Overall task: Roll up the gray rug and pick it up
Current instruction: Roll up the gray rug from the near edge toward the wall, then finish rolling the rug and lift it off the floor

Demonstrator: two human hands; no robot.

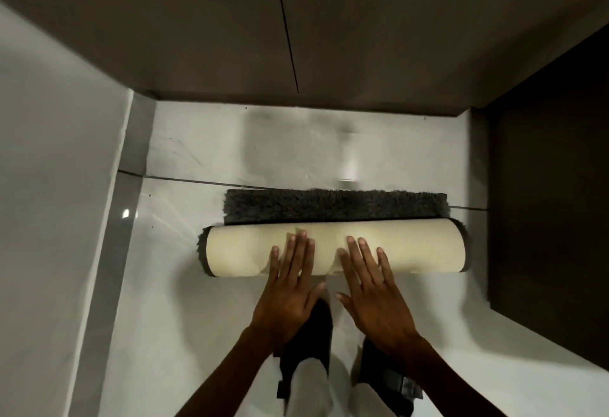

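Note:
The gray rug (336, 205) lies on the white floor, mostly rolled into a thick tube whose cream backing (425, 245) faces up. A short strip of shaggy gray pile still lies flat beyond the roll. My left hand (290, 288) rests flat on the middle of the roll, fingers spread. My right hand (372, 288) lies flat beside it, fingers spread over the backing. Neither hand grips the rug.
A dark wall or cabinet front (296, 27) stands just beyond the rug. A dark panel (550, 186) closes the right side, a light wall with gray skirting (108, 252) the left. My feet in black sandals (306, 344) stand below the roll.

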